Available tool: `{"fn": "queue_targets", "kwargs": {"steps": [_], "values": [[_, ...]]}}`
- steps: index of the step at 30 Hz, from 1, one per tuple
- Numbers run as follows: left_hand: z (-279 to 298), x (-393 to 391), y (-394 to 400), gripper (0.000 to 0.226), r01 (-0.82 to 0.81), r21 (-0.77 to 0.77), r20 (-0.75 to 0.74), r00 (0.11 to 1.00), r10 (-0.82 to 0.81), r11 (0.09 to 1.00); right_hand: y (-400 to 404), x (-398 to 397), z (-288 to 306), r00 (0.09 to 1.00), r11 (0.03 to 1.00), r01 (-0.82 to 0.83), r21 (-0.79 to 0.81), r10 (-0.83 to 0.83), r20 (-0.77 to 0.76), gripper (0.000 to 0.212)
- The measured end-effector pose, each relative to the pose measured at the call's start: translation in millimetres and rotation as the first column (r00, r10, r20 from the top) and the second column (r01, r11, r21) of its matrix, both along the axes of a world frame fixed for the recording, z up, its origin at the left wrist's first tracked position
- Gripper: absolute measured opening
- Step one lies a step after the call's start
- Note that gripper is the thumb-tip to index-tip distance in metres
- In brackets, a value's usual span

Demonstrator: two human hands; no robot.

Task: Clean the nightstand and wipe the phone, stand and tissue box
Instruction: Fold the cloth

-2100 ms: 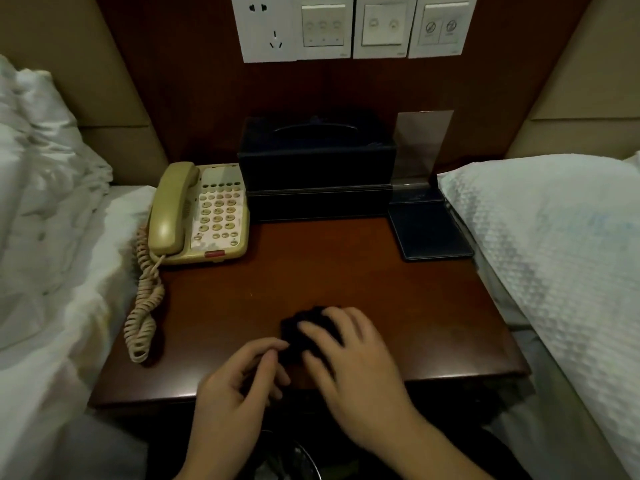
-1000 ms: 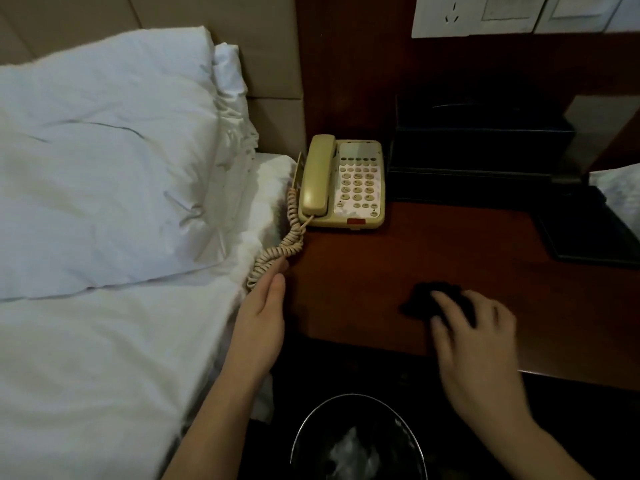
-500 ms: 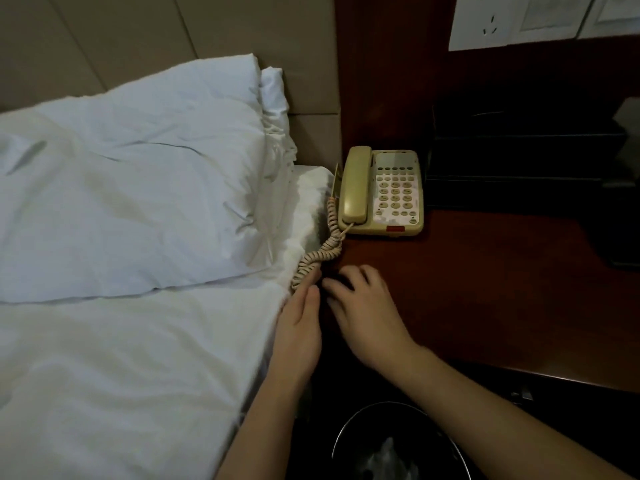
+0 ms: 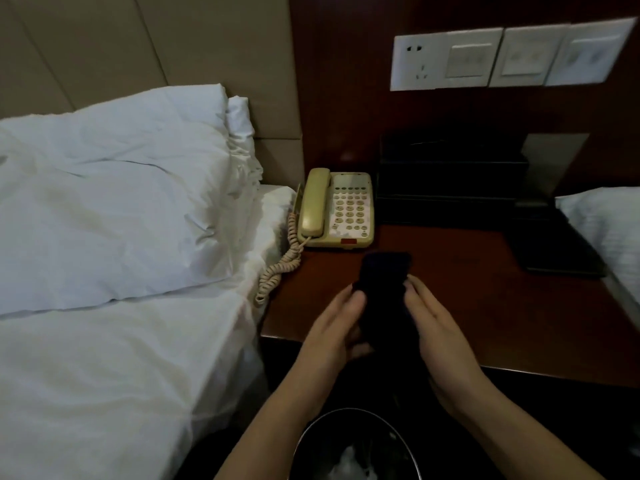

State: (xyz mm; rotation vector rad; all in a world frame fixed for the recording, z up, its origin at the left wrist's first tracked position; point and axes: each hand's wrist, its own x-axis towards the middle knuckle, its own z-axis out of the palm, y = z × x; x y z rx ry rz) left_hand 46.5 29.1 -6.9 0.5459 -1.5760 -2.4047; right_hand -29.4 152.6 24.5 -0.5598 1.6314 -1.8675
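Both hands are up off the desk (image 4: 485,317) right now with the dark cloth (image 4: 382,271) bunched between them. Left hand (image 4: 334,327) has its fingers along the cloth's left edge, thumb tucked under it; right hand (image 4: 438,327) is pinching the right edge with the fingertips. I'd call that a two-handed grip, probably refolding it to get a fresh face (the cloth is nearly black against a dark desk, so I can't really make out where its lower edge ends).

What matters for my next move: the phone (image 4: 337,209) sits straight ahead of the hands and a bit to the left, at the back-left corner of the desk, just past the top of the cloth. Its long axis runs front to back, handset lying along its left side, keypad to the right. Coiled cord (image 4: 280,268) hangs off the desk's left edge toward the bed (image 4: 104,341), so the left hand is the nearer one.

Tissue box (image 4: 450,174) is behind and right, touching or almost touching the phone's right side, and the stand (image 4: 554,237) is further right again, near the other pillow (image 4: 602,230). Those two are closer to the right hand.

My guess is the phone comes first, wiping lengthwise, steadying it with the left hand so it doesn't skid.
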Motion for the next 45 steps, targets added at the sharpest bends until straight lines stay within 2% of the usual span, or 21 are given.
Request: {"fn": "queue_targets", "kwargs": {"steps": [2,5,7,9,12,13,15,17,19,20,23,26,29,31,33,35,37,39,42,43,45], "values": [[5,-16,18,0.040,0.052,-0.090,0.037,0.998,-0.049,0.995,4,-6,-4,0.998,0.998,0.054,0.014,-0.053,-0.046,0.027],[3,-32,27,0.020,-0.080,-0.245,0.023,0.996,0.088,0.966,19,-29,-11,0.915,0.959,0.265,0.098,-0.218,-0.340,0.026],[1,-34,28,0.026,-0.090,-0.244,0.036,0.994,0.102,0.966,33,-40,-12,0.873,0.941,0.312,0.131,-0.229,-0.431,0.028],[1,-33,28,0.029,-0.047,-0.189,0.054,0.997,0.058,0.981,44,-44,-13,0.911,0.958,0.259,0.123,-0.200,-0.361,0.033],[0,-33,22,0.045,0.078,-0.282,0.010,0.997,-0.078,0.956,54,-45,-2,0.987,0.987,0.159,0.036,-0.157,-0.045,0.035],[3,-32,21,0.054,0.125,-0.330,0.002,0.991,-0.131,0.936,58,-48,2,0.984,0.984,0.173,0.029,-0.172,-0.034,0.034],[4,-30,18,0.059,0.224,-0.354,0.050,0.974,-0.221,0.908,65,-54,9,0.962,0.971,0.240,0.019,-0.235,-0.138,0.031],[4,-29,18,0.046,0.309,-0.382,0.110,0.951,-0.289,0.871,71,-58,15,0.919,0.957,0.291,-0.016,-0.284,-0.274,0.029],[4,-30,22,0.018,0.333,-0.405,0.111,0.942,-0.315,0.851,74,-58,18,0.911,0.964,0.264,-0.033,-0.261,-0.319,0.029],[4,-31,25,0.013,0.334,-0.387,0.084,0.941,-0.328,0.859,74,-57,19,0.919,0.970,0.241,-0.032,-0.239,-0.313,0.030],[7,-35,35,0.022,0.300,-0.276,-0.003,0.950,-0.313,0.913,76,-58,20,0.947,0.981,0.192,0.003,-0.184,-0.264,0.031],[13,-32,35,0.020,0.182,-0.309,-0.044,0.978,-0.205,0.934,79,-62,25,0.963,0.978,0.210,-0.007,-0.209,-0.169,0.029],[14,-30,28,0.047,0.235,-0.451,0.022,0.967,-0.252,0.861,78,-65,39,0.983,0.990,0.139,-0.037,-0.142,-0.118,0.043],[18,-28,30,0.047,0.309,-0.556,0.086,0.945,-0.316,0.772,72,-66,51,0.990,0.996,0.084,-0.032,-0.087,-0.106,0.051],[22,-28,36,0.043,0.313,-0.593,0.096,0.942,-0.321,0.742,66,-69,61,0.993,0.997,0.058,-0.045,-0.062,-0.097,0.034],[26,-28,37,0.036,0.267,-0.553,0.034,0.954,-0.299,0.789,62,-73,73,0.996,0.998,0.042,-0.049,-0.046,-0.079,0.019],[34,-24,35,0.028,0.276,-0.467,-0.005,0.949,-0.315,0.840,60,-74,85,0.993,0.999,0.030,-0.024,-0.033,-0.117,0.019],[44,-22,35,0.019,0.300,-0.432,-0.028,0.938,-0.346,0.851,61,-74,96,0.984,0.999,0.040,0.018,-0.037,-0.174,0.020],[58,-22,40,0.027,0.239,-0.348,-0.106,0.951,-0.291,0.907,64,-71,110,0.980,0.995,0.083,0.057,-0.071,-0.187,0.020],[62,-22,41,0.031,0.212,-0.290,-0.139,0.956,-0.260,0.933,66,-72,109,0.987,0.995,0.082,0.047,-0.075,-0.141,0.028],[74,-23,45,0.033,0.174,-0.158,-0.190,0.961,-0.203,0.972,69,-69,101,0.998,1.000,0.023,0.001,-0.023,0.052,0.058]]}}
